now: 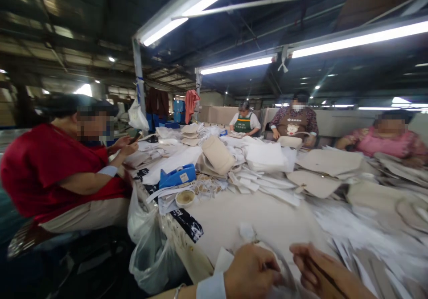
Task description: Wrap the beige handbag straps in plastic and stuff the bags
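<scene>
Low in the view, my left hand (254,270) is closed over the near edge of the work table, its fingers curled at a blurred, partly see-through item (282,263) that I cannot make out clearly. To its right my right hand (323,270) has its fingers bent, with a thin dark brown strip (323,274) along the palm and fingers. The two hands are a short distance apart. A small white piece (246,231) lies just beyond my left hand, and a white sheet (223,260) is beside it on the table's pale surface (240,210).
A blue tape dispenser (177,175), a small round tub (185,198) and piled beige pieces (218,154) lie ahead. Plastic bags (150,250) hang at the left edge. A person in red (67,165) sits left; several people sit across the table. Stacked pieces (384,201) cover the right.
</scene>
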Tool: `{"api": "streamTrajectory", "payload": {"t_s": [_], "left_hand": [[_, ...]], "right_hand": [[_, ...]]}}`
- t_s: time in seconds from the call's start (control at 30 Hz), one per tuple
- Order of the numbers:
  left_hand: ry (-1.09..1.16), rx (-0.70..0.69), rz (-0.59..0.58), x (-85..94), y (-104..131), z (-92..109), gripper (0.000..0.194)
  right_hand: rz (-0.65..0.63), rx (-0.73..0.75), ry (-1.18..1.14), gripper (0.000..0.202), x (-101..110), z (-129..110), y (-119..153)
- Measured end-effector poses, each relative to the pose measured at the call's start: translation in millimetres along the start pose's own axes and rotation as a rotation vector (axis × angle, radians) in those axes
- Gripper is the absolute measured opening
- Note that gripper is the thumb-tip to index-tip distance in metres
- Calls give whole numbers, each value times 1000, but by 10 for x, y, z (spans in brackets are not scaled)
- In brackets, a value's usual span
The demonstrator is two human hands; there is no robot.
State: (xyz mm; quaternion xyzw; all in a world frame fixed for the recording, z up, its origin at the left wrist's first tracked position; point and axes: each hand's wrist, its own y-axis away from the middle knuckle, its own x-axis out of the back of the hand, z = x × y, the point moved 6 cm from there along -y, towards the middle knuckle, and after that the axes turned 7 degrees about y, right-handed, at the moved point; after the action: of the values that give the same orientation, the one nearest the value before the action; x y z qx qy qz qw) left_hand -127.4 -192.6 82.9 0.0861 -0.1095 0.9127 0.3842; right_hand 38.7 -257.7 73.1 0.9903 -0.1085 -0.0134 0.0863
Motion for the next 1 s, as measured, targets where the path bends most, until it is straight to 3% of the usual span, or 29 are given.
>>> {"api": "streamTrajectory", "payload": {"t_s": [0.17,0.23,0.43,0.73,1.0], "left_hand": [[183,-58,-8,28,126,234,11],[254,-49,-23,46,139,252,15],[383,171,9,112,206,210,27],[581,228,53,107,237,108,25],[610,213,109,132,233,82,21]], "right_hand": [[-21,76,-287,57,-141,-196,155],[-13,100,-307,51,-176,-212,192],[138,176,43,15,-276,-265,343],[345,323,235,8,-302,-265,370],[426,704,652,17,-497,-433,519]]}}
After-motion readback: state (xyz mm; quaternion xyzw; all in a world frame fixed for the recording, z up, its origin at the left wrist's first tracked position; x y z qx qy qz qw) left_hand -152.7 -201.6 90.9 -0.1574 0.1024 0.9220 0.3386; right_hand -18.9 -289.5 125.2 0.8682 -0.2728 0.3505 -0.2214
